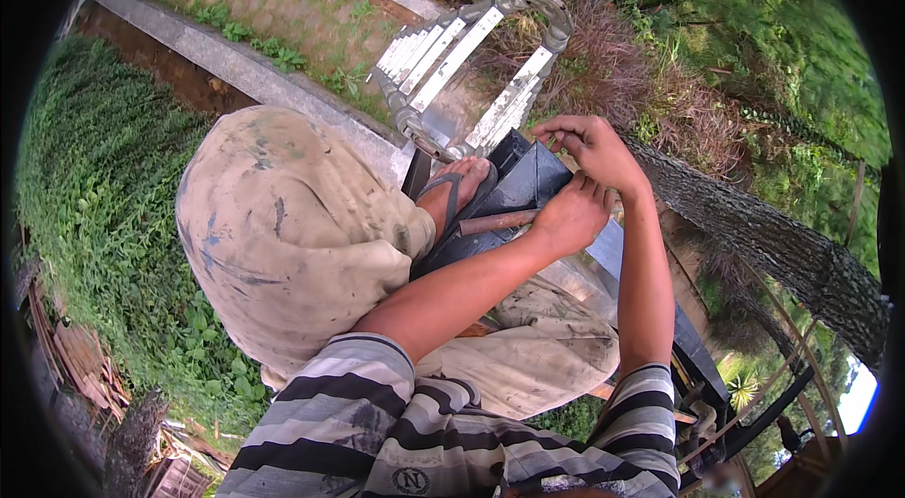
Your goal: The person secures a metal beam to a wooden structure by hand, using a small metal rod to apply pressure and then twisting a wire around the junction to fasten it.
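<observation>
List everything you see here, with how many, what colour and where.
White-slatted, ladder-like structure: one, white and grey, upper middle
Long concrete edgings: two, grey, upper left
Rough-barked tree trunk: one large, grey-brown, right
Leafy plants: uncounted, green, left and upper right
Wood scraps: several, brown, lower left
Angular metal-looking piece: one, dark grey, centre
Round rod: one, brown, centre
Thong sandal: one, dark, on foot
Paint-stained trousers: one pair, beige, centre-left
Striped shirt: one, black-grey-white, bottom
Foot: one visible, centre
Left hand: one, bare, centre-right
Right hand: one, bare, above left
</observation>
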{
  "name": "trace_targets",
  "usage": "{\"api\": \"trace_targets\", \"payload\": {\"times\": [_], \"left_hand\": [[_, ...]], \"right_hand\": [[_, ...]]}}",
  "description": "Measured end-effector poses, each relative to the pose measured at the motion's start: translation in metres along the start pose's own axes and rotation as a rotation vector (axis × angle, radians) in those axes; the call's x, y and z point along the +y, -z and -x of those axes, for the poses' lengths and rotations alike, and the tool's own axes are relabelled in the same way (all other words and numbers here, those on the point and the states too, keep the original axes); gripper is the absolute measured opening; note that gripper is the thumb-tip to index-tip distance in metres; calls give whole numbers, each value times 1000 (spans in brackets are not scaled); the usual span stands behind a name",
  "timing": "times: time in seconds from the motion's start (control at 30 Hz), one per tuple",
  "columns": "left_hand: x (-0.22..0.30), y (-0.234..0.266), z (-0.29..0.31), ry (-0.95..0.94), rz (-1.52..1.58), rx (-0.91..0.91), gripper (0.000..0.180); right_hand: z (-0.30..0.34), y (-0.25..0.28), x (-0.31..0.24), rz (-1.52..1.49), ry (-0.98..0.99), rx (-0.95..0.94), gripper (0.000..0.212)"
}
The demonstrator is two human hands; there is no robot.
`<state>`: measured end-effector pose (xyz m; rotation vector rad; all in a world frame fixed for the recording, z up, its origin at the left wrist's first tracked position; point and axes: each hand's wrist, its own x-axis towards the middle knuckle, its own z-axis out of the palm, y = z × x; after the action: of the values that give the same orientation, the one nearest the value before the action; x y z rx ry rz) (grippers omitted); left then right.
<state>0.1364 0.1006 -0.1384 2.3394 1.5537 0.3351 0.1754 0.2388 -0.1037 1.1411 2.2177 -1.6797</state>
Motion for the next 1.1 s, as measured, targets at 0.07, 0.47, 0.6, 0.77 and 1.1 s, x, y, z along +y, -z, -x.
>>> {"api": "trace_targets", "payload": {"times": [0.07, 0.47, 0.6, 0.77, 1.1], "left_hand": [[0, 1, 0, -9, -24, 4, 36], [-1, 5, -1, -28, -42, 17, 36], [0, -2, -1, -12, -1, -18, 33], [1, -3, 0, -3, 11, -32, 29], [0, 1, -6, -4, 77, 58, 25]], "right_hand": [[-3, 0, 4, 26, -46, -38, 38], [1, 0, -2, -11, 4, 3, 36], [7, -5, -6, -48, 1, 76, 34], [7, -13, 2, -61, 55, 161, 28], [52, 16, 24, -75, -137, 527, 21]]}}
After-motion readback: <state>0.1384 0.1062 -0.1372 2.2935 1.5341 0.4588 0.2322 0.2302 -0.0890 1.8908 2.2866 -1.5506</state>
